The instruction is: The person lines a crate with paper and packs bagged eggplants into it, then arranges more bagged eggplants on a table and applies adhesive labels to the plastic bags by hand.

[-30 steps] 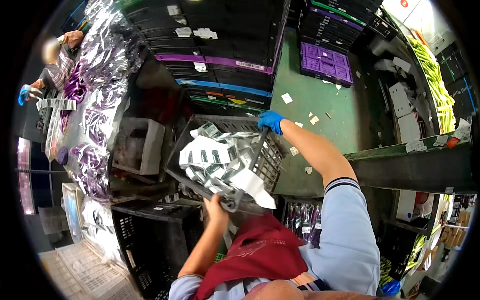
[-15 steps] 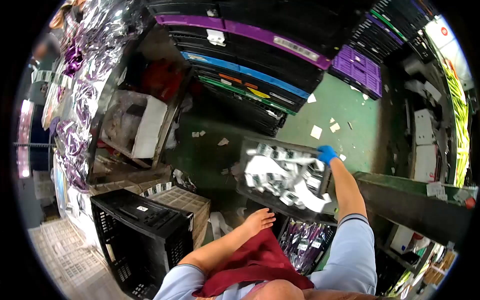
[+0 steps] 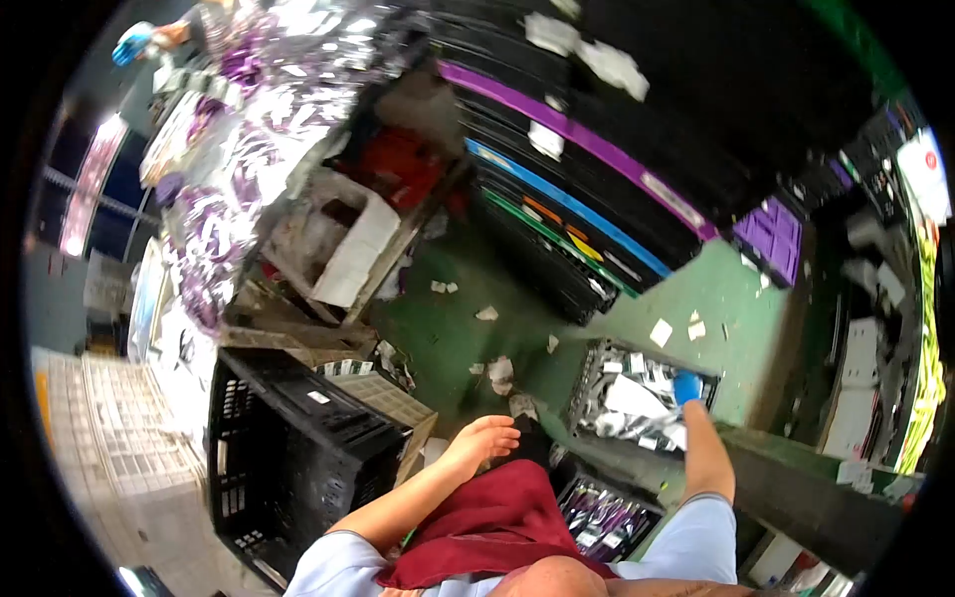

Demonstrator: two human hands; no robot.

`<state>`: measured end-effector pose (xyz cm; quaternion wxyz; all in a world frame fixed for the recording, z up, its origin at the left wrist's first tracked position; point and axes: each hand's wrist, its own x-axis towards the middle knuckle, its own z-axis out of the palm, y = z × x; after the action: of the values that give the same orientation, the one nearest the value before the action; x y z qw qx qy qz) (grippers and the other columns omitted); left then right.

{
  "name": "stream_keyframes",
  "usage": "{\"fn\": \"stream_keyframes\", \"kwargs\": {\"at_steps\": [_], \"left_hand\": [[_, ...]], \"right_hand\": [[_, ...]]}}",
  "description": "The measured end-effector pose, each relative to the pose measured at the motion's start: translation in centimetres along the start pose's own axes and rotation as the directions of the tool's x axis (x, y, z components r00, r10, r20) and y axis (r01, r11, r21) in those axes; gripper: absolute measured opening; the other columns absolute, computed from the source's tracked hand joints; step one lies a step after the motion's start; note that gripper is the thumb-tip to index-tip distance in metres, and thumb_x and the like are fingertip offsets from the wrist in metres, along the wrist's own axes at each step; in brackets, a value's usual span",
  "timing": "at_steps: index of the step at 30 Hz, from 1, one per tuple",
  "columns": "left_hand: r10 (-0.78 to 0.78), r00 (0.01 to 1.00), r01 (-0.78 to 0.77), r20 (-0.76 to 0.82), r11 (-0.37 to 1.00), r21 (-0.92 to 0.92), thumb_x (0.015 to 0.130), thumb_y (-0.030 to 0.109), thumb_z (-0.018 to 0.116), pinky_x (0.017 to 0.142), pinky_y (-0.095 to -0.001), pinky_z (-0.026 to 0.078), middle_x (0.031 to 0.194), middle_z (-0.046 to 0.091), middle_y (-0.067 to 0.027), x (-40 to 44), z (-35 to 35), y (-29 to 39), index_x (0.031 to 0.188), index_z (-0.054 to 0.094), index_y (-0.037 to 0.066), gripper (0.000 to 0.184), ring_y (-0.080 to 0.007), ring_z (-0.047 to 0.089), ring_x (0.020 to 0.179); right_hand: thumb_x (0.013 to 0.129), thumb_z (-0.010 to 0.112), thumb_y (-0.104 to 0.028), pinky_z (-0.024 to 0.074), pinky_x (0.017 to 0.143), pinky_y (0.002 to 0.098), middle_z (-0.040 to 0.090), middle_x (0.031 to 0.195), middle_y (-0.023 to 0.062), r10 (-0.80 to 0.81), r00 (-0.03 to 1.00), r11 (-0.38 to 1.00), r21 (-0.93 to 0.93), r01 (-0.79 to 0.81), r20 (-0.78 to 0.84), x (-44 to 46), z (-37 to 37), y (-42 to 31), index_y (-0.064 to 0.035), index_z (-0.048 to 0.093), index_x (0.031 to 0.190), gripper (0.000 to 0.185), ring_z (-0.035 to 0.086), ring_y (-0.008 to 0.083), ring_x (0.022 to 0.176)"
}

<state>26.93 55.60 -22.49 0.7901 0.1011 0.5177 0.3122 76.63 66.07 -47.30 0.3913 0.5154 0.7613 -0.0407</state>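
A black crate [image 3: 579, 390] full of white and silvery label strips [image 3: 637, 398] sits low near the green floor, right of centre. My right hand [image 3: 686, 387], in a blue glove, is at the crate's right side, over the strips; its fingers are too blurred to make out. My left hand [image 3: 484, 442] is bare and empty, held in front of the red apron [image 3: 477, 512] with the fingers loosely bent. Just below the crate of strips stands another crate [image 3: 652, 515] with purple produce in clear wrapping [image 3: 602, 517].
Black crates with purple, blue and green rims [image 3: 587, 149] are stacked ahead. An empty black crate [image 3: 288, 448] stands at lower left, near a bench of wrapped purple produce [image 3: 214, 219]. A dark beam [image 3: 796, 488] runs at right. Paper scraps [image 3: 500, 374] litter the floor. A co-worker's gloved hand [image 3: 132, 45] shows top left.
The crate of strips has moved right and down, away from the stack. My left hand has let go of its near edge, while my right hand has travelled with the crate. The view has shifted.
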Motion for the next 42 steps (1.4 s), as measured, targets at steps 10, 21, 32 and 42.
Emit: {"fn": "stream_keyframes", "kwargs": {"at_steps": [10, 21, 32, 42], "left_hand": [[0.763, 0.643, -0.493, -0.067, 0.479, 0.727, 0.08, 0.008, 0.045, 0.086, -0.0321, 0.041, 0.103, 0.057, -0.0128, -14.1, -6.4, 5.0, 0.107, 0.052, 0.0, 0.029, -0.0238, 0.054, 0.097], [0.241, 0.857, -0.43, -0.455, 0.821, -0.375, 0.088, 0.014, 0.043, 0.076, -0.0356, 0.05, 0.106, 0.053, -0.0228, -15.8, -9.9, 10.1, 0.122, 0.03, -0.007, 0.042, -0.0281, 0.058, 0.093], [0.115, 0.683, -0.528, -0.721, 0.76, -0.379, 0.087, 0.019, 0.045, 0.077, -0.0317, 0.047, 0.105, 0.055, -0.0173, -15.8, -9.0, 12.4, 0.12, 0.037, -0.002, 0.04, -0.0234, 0.056, 0.094], [0.084, 0.597, -0.491, -0.798, 0.825, -0.28, 0.086, 0.022, 0.046, 0.079, -0.0302, 0.044, 0.106, 0.056, -0.0144, -15.8, -8.2, 13.7, 0.118, 0.042, 0.0, 0.039, -0.0217, 0.054, 0.096]], "right_hand": [[0.084, 0.05, -0.016, 0.0457, 0.076, 0.0293, 0.061, 0.095, 0.0127, -0.5, 0.472, -0.087, 0.585, 0.807, -0.726, -4.4, -46.8, -29.8, -0.0016, 0.055, 0.104, 0.025, 0.059, 0.02, 0.085], [0.081, 0.061, -0.02, 0.0392, 0.088, 0.0274, 0.047, 0.119, 0.0133, -0.23, 0.252, -0.736, 0.337, 0.587, -0.94, 6.7, -97.3, -37.8, 0.0002, 0.035, 0.125, 0.055, 0.046, 0.0189, 0.108], [0.065, 0.067, -0.046, 0.0182, 0.103, 0.0374, 0.009, 0.135, 0.0331, -0.051, 0.098, -0.064, 0.101, 0.993, -0.994, 17.8, -125.2, -47.7, -0.0139, 0.058, 0.11, 0.056, 0.015, 0.0387, 0.127], [0.081, 0.056, -0.008, 0.0489, 0.076, 0.0341, 0.055, 0.107, 0.0052, -0.4, 0.106, -0.875, 0.414, 0.253, -0.91, 14.7, -125.7, -48.5, -0.0059, 0.05, 0.114, 0.034, 0.052, 0.0177, 0.099]]}}
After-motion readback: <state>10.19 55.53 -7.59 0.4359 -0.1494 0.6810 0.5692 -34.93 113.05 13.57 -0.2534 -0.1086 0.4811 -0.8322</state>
